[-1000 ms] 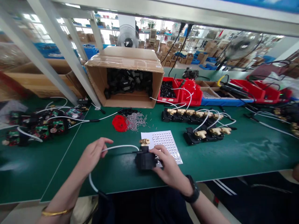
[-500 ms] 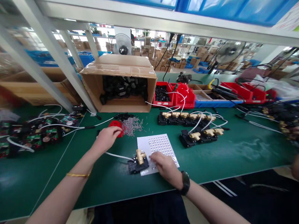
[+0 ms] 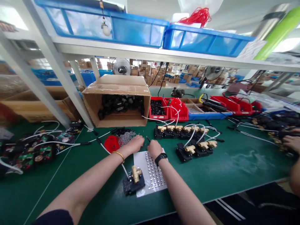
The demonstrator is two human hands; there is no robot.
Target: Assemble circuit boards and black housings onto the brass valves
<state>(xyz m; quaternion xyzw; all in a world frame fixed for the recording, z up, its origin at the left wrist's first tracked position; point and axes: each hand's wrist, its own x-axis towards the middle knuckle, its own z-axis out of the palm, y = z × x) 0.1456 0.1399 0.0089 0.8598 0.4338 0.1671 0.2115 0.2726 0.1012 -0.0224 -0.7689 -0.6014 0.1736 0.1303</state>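
My left hand (image 3: 136, 143) is closed at the right edge of a pile of small screws (image 3: 126, 137); what its fingers hold, if anything, is hidden. Close beside it, my right hand (image 3: 154, 149) is closed over the far end of a white sheet with rows of small silver dots (image 3: 153, 172). A thin dark tip shows at its fingers; its kind is unclear. Nearer me, a black valve unit with a brass tee fitting (image 3: 135, 179) lies on the sheet's left edge, its white cable running back under my left forearm. A red coil (image 3: 112, 143) sits left of the screws.
Behind stands an open cardboard box (image 3: 117, 122) of black parts, with red bins (image 3: 158, 107) beside it. Several brass-fitted units (image 3: 180, 131) lie to the right, circuit assemblies (image 3: 39, 147) to the left. A shelf (image 3: 140, 51) crosses overhead. Another person's hand (image 3: 292, 143) is at far right.
My left hand has moved right from the red coil to the screws' edge. My right hand has moved forward to the sheet's far end. The view has tilted up.
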